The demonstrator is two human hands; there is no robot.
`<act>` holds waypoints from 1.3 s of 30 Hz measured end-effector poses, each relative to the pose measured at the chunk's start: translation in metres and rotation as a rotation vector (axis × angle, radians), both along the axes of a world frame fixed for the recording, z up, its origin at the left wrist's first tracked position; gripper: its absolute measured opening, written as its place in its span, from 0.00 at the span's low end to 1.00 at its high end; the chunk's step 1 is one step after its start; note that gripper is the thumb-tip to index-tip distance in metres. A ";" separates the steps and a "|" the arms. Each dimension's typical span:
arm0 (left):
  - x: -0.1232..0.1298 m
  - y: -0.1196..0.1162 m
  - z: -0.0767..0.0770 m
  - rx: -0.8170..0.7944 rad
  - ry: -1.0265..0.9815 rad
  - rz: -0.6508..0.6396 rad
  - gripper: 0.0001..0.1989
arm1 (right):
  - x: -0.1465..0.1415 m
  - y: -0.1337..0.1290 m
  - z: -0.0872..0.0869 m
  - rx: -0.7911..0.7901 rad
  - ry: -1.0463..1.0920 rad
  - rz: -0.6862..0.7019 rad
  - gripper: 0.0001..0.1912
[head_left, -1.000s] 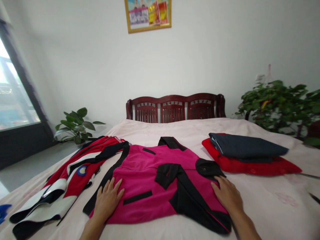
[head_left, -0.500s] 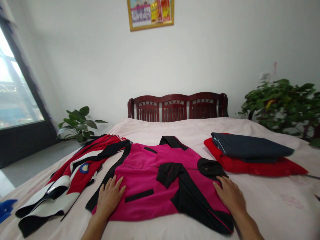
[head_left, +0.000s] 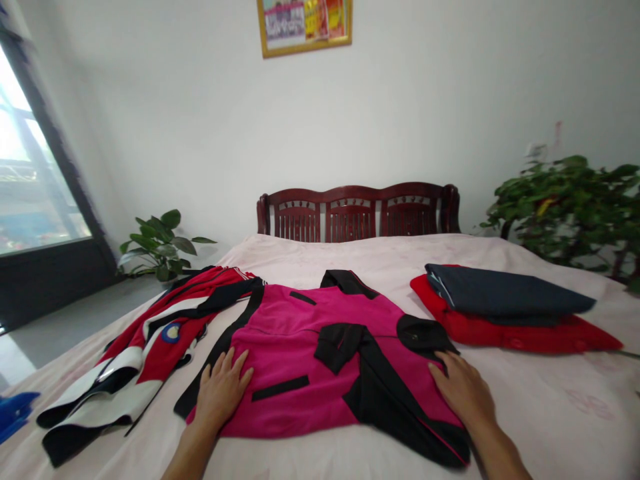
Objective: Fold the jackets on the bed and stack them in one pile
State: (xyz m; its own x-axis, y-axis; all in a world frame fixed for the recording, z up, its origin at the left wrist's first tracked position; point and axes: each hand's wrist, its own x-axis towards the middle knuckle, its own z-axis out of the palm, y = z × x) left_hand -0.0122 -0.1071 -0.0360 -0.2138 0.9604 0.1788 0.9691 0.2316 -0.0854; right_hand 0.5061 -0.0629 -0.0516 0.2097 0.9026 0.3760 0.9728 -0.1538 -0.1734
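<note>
Head view first: where's the magenta track jacket (head_left: 295, 373)?

Spread flat on the middle of the bed (head_left: 540, 407), toward its near edge, with a black-trimmed sleeve (head_left: 350, 353) folded across the front.

And the hands?

The left hand (head_left: 223, 390) lies palm down on the magenta cloth near the jacket's lower left, fingers spread, forearm rising from the bottom of the view. The right hand (head_left: 463, 387) lies palm down on the jacket's right side, its fingertips just beside a black cuff (head_left: 425, 335). Both are open and flat, pressing on the cloth, gripping nothing.

What's next to the jacket?

Just off its left edge, a red, white and black track jacket (head_left: 150, 350) lies rumpled along the bed's left side. Toward the right side, a folded navy garment (head_left: 505, 291) sits on a folded red garment (head_left: 520, 340).

Anything farther out?

A dark wooden headboard (head_left: 360, 213) runs along the far edge, with a framed picture (head_left: 304, 20) on the wall above it. A potted plant (head_left: 163, 247) stands beyond the far left corner, a larger potted plant (head_left: 565, 213) beyond the far right, and a window (head_left: 35, 160) fills the left wall.
</note>
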 end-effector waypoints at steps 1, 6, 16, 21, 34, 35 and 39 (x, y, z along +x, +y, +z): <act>-0.001 0.000 -0.001 0.001 0.001 -0.001 0.28 | 0.000 0.000 0.000 -0.001 -0.003 -0.002 0.26; -0.003 0.002 -0.004 0.008 0.009 -0.007 0.28 | 0.001 0.001 -0.001 -0.015 0.010 0.019 0.27; 0.000 0.000 -0.001 0.002 0.006 0.008 0.28 | 0.001 0.001 -0.003 -0.005 0.014 0.002 0.26; 0.000 0.000 0.000 0.002 0.011 0.005 0.28 | 0.000 0.000 -0.001 0.002 0.011 0.011 0.26; -0.001 0.001 -0.004 0.021 0.008 0.004 0.28 | 0.002 0.002 -0.006 0.030 -0.012 0.009 0.26; -0.001 0.001 -0.004 0.021 0.004 0.007 0.29 | 0.003 0.003 -0.007 0.030 -0.013 0.014 0.26; 0.001 0.000 -0.002 0.018 -0.003 0.016 0.28 | 0.005 0.004 -0.009 0.029 -0.012 0.016 0.26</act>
State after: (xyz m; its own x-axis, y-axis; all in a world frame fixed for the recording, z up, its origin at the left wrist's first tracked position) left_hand -0.0115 -0.1067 -0.0380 -0.2294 0.9536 0.1950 0.9656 0.2482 -0.0780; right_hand 0.5108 -0.0593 -0.0604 0.1908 0.8942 0.4049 0.9771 -0.1334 -0.1659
